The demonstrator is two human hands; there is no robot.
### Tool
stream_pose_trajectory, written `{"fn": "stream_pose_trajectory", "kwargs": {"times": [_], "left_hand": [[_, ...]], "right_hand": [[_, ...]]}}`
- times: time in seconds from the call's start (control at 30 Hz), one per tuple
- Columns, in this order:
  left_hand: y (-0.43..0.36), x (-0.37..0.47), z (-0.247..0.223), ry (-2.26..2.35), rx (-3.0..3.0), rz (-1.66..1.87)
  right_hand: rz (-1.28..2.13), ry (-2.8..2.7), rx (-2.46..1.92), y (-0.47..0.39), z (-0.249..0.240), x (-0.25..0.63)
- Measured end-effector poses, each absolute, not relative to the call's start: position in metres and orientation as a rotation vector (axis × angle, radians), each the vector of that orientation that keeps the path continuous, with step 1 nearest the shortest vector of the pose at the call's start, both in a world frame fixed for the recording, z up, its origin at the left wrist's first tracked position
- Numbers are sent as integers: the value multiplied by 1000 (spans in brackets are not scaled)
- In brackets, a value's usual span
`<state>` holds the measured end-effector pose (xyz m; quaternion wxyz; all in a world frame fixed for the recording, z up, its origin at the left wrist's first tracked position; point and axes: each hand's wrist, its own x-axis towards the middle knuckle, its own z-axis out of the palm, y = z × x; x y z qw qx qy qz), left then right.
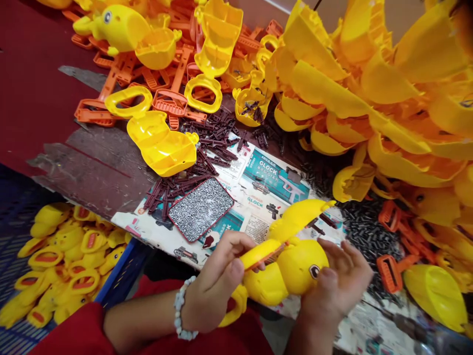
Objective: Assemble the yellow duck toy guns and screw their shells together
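My left hand (218, 281), with a beaded bracelet on its wrist, grips the orange and yellow handle part of a yellow duck-shaped toy (275, 283). Around the duck's head, beside its printed eye, my right hand (336, 281) curls with the fingertips raised, and the thumb lies near the head. A second yellow shell half (295, 217) stands tilted above the body, so the toy is partly apart. Beyond my hands, a tray of small silver screws (201, 209) rests on the printed cardboard (254, 202). Dark brown small parts (212, 143) lie behind the tray.
Yellow shells (369, 98) are heaped at the right and back, with orange handle parts (172, 101) at the back left. Black small pieces (369, 241) lie right of my hands, near a screwdriver-like tool (402, 323). A blue crate (118, 271) at the left holds yellow toys.
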<state>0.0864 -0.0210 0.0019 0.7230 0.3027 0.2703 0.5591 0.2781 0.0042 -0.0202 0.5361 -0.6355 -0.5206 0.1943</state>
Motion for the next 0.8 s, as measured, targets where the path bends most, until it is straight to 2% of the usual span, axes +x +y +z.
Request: {"fn": "stream_pose_trajectory", "kwargs": {"times": [0.2, 0.4, 0.8], "left_hand": [[-16, 86, 0, 627, 651, 1270], [-20, 79, -1, 691, 860, 1158], [-27, 79, -3, 668, 932, 1135]], "right_hand": [[288, -1439, -1883, -15, -16, 270], [437, -883, -1561, 10, -4, 284], [515, -803, -1487, 31, -15, 272]]}}
